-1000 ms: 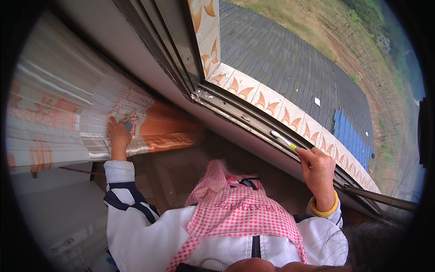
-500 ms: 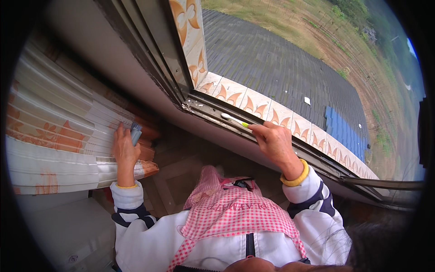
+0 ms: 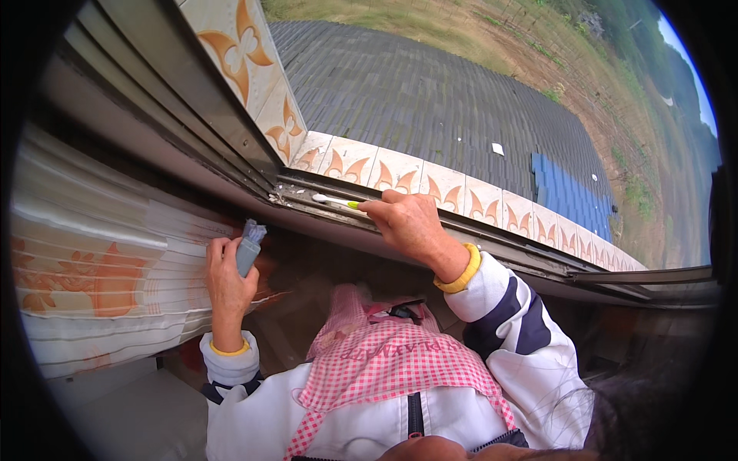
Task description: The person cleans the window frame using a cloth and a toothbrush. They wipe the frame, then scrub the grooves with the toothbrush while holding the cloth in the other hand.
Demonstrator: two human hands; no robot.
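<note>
My right hand [image 3: 413, 228] is closed around a toothbrush [image 3: 336, 201] with a white and lime-green body. The toothbrush lies along the metal window track [image 3: 369, 211], its white end close to the corner, where pale crumbs of debris [image 3: 283, 195] sit. Lower and to the left, my left hand [image 3: 229, 283] grips a small grey-blue brush [image 3: 247, 255], its paler tufted end pointing up. That hand is beside the curtain [image 3: 115, 269], below the sill's inner edge.
Orange-patterned tiles [image 3: 400, 175] line the outer sill. Past it lie a dark corrugated roof [image 3: 415, 100] with a blue patch [image 3: 569, 196] and a field. A window sash edge [image 3: 646, 278] crosses at the right. I wear a pink checked apron [image 3: 400, 361].
The view has shifted. My right hand has moved left with the toothbrush, whose white end is closer to the track's corner. My left hand has turned, showing more of the grey-blue brush.
</note>
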